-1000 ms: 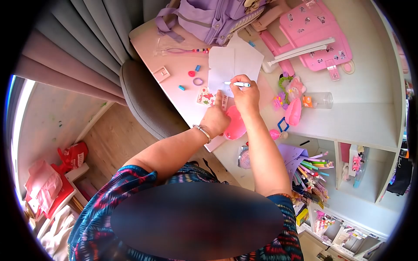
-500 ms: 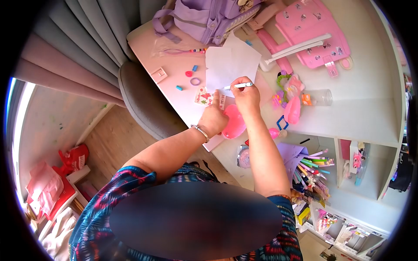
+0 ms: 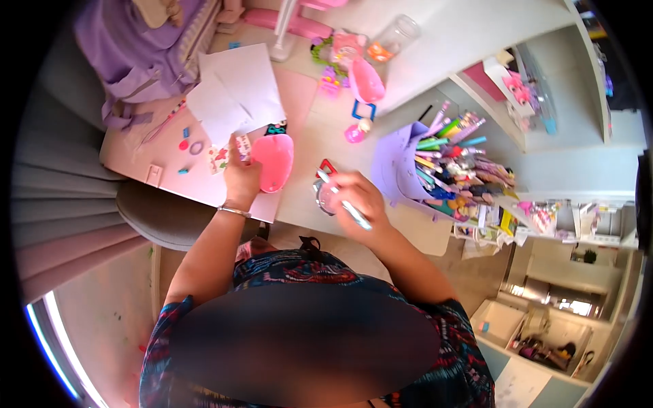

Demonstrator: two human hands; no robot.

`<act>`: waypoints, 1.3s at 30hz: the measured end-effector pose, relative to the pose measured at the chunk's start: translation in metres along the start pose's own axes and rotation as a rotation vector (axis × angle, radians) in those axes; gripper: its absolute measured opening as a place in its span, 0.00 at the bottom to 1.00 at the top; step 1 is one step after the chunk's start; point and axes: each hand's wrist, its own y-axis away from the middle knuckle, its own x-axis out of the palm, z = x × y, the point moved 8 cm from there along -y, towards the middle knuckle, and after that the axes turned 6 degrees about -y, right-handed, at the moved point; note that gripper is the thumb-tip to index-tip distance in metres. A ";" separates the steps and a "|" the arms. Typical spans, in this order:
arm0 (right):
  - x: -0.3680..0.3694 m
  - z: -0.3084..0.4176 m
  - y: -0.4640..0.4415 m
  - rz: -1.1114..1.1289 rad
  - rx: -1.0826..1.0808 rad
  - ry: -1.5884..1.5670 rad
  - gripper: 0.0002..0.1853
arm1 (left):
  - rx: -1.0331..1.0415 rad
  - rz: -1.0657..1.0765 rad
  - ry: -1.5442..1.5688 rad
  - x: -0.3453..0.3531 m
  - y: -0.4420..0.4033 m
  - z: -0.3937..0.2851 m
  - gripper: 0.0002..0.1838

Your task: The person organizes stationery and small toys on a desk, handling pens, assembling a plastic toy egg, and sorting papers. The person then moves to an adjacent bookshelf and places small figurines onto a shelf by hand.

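Note:
My left hand (image 3: 242, 182) rests at the near edge of the white paper (image 3: 238, 88), its index finger stretched out and holding nothing. Under and beside that finger lies a small white card with red and green prints (image 3: 219, 158). A pink oval bowl-like piece (image 3: 274, 163) sits just right of this hand. My right hand (image 3: 360, 204) is closed around a white pen (image 3: 345, 202), raised near the desk's front edge. Close to its fingers are a red shape (image 3: 327, 166) and a round clear-topped container (image 3: 324, 197), partly hidden by the hand.
A purple backpack (image 3: 146, 54) stands at the back left. On the right, a lilac bin (image 3: 396, 163) is full of pens and pencils. A clear jar (image 3: 401, 34), a pink piece (image 3: 367, 80) and a blue shape (image 3: 364, 110) lie behind. A grey chair (image 3: 160, 211) is tucked at left.
My right hand has left the paper and moved right and toward me with the pen. The view has turned right. My left hand stays by the paper and printed card.

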 end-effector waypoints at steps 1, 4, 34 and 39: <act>-0.015 -0.002 0.024 -0.016 0.062 0.056 0.09 | -0.039 0.044 0.002 0.002 -0.001 0.005 0.38; -0.053 0.000 0.087 -0.095 0.249 0.305 0.09 | 0.047 0.020 -0.038 0.003 -0.003 0.006 0.38; -0.077 -0.079 0.186 -0.244 0.588 0.539 0.10 | 0.079 -0.017 -0.004 0.002 0.004 0.006 0.24; -0.072 -0.081 0.174 -0.226 0.527 0.638 0.05 | 0.121 0.011 -0.003 0.005 0.005 0.005 0.18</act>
